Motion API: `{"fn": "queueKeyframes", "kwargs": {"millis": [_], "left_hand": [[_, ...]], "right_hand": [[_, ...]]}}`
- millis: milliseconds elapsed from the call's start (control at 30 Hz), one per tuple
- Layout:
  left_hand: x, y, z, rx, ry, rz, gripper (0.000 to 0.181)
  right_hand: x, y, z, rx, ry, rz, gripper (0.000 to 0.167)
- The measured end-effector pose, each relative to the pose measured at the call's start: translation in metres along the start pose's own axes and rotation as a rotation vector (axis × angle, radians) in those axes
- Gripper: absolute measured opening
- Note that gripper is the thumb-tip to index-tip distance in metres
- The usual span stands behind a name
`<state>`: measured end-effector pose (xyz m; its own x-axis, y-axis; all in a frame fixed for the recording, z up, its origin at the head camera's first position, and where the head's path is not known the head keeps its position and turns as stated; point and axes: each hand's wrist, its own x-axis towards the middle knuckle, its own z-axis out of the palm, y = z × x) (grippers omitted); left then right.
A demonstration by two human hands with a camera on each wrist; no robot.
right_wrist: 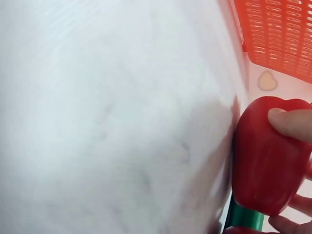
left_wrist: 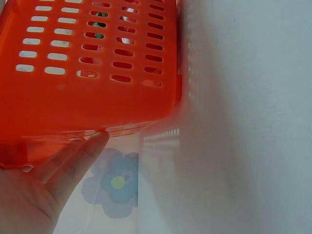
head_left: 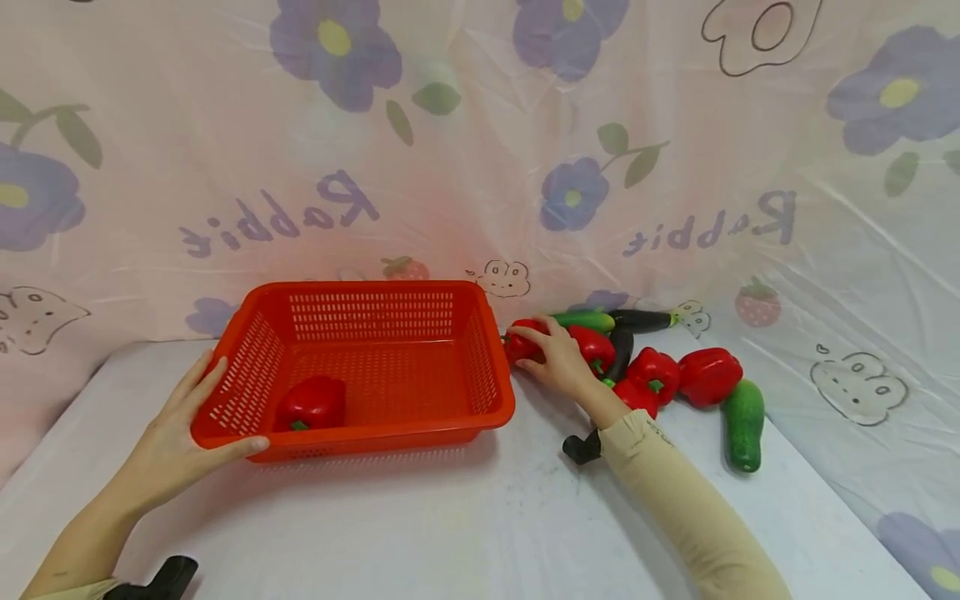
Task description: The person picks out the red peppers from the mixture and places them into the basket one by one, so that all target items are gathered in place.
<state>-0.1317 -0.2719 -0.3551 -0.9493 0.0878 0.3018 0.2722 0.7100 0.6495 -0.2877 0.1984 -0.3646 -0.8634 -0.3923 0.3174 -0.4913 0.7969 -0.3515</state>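
Observation:
My left hand (head_left: 168, 446) spans the front left corner of a red plastic basket (head_left: 397, 437), its extended fingers touching the side and the thumb on the front rim. In the left wrist view, straight fingers (left_wrist: 80, 158) lie against the outer wall. One red bell pepper (head_left: 317, 403) lies inside the basket, at the left front. Right of the basket, my right hand (head_left: 557, 354) holds another red bell pepper (right_wrist: 265, 161) between thumb and fingers. Whether that pepper touches the table is hard to tell.
Beside the right hand lie more red bell peppers (head_left: 708, 377), a green cucumber (head_left: 744, 425), a long green vegetable (head_left: 585, 321) and dark eggplant-like vegetables (head_left: 643, 321). A patterned cloth (head_left: 465, 167) hangs behind the white table (head_left: 450, 533).

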Motion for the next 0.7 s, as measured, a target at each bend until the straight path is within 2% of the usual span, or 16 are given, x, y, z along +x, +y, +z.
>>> {"fn": "queueKeyframes", "kwargs": {"millis": [167, 700], "left_hand": [[-0.0003, 0.0005, -0.0003, 0.007, 0.003, 0.003, 0.110], [0.0001, 0.0016, -0.0001, -0.001, -0.003, -0.002, 0.111]], "right_hand": [[-0.0020, -0.0004, 0.0002, 0.016, 0.037, -0.045, 0.050], [-0.0065, 0.0034, -0.0049, 0.063, 0.158, -0.100, 0.054]]}}
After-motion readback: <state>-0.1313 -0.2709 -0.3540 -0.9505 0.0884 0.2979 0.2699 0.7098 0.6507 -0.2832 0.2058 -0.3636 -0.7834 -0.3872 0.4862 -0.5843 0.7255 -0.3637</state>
